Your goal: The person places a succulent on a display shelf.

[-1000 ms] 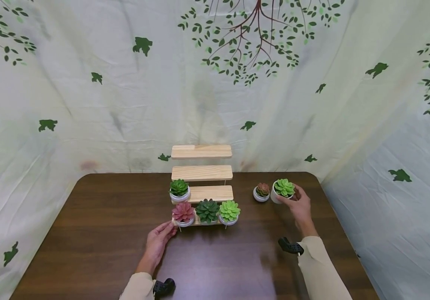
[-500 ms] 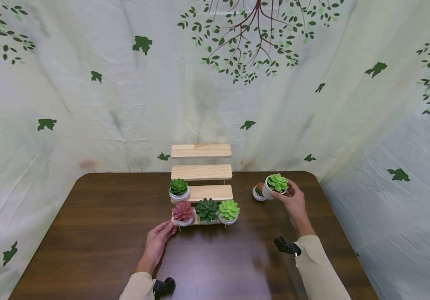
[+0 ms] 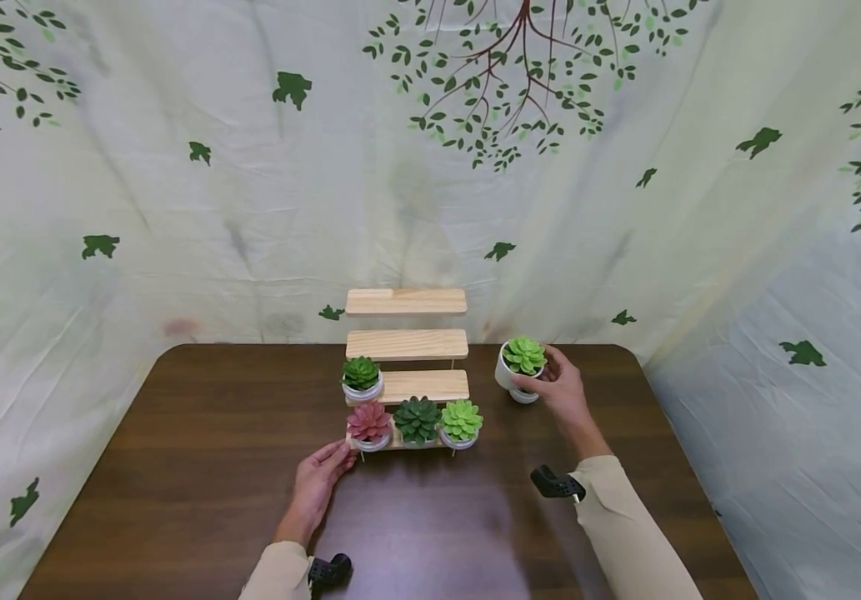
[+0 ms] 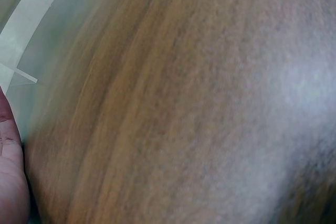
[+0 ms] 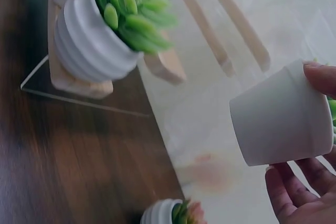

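Observation:
In the head view my right hand (image 3: 563,390) grips a potted light green succulent (image 3: 524,357) by its smooth white pot. The right wrist view shows that pot (image 5: 281,116) tilted, thumb at its rim and fingers curled beneath. Behind it, partly hidden in the head view, a small reddish succulent (image 5: 195,212) stands in a ribbed pot on the table. My left hand (image 3: 317,482) pinches the front left corner of a tiered wooden plant stand (image 3: 430,385). Its lowest step bears pink (image 3: 369,423), dark green (image 3: 417,420) and bright green succulents (image 3: 462,421).
A green succulent (image 3: 361,375) sits on the left of the stand's second step. Above are two more wooden steps (image 3: 406,343). The brown table (image 3: 205,450) ends at a leaf-printed cloth backdrop (image 3: 400,167). In the right wrist view, the stand's thin clear support (image 5: 84,99) shows.
My right hand has lifted the light green succulent and carried it left, over the small reddish one, towards the stand. The left hand stays at the stand's corner.

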Tool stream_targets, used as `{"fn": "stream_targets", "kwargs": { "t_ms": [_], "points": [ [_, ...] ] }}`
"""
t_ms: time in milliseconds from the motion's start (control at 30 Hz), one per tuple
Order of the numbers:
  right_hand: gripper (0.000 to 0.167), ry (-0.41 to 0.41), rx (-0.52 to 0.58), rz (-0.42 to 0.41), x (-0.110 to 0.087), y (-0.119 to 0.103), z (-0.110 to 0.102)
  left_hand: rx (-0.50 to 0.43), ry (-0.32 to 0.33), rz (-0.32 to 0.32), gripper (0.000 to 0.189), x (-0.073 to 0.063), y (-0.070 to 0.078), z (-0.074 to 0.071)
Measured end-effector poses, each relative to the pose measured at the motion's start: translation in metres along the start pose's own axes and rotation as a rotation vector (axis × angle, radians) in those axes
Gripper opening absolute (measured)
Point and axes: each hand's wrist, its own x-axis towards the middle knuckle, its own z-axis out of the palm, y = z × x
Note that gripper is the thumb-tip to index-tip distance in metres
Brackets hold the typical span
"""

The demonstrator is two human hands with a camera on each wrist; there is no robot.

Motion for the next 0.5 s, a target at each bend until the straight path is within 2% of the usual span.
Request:
{"fn": "stream_targets", "kwargs": {
  "t_ms": [500],
  "points": [
    [0.065,-0.106,-0.029,-0.012,0.005,-0.015,0.04,-0.004,-0.008,0.012,0.016,0.001,-0.002,-0.002]
  ]
}}
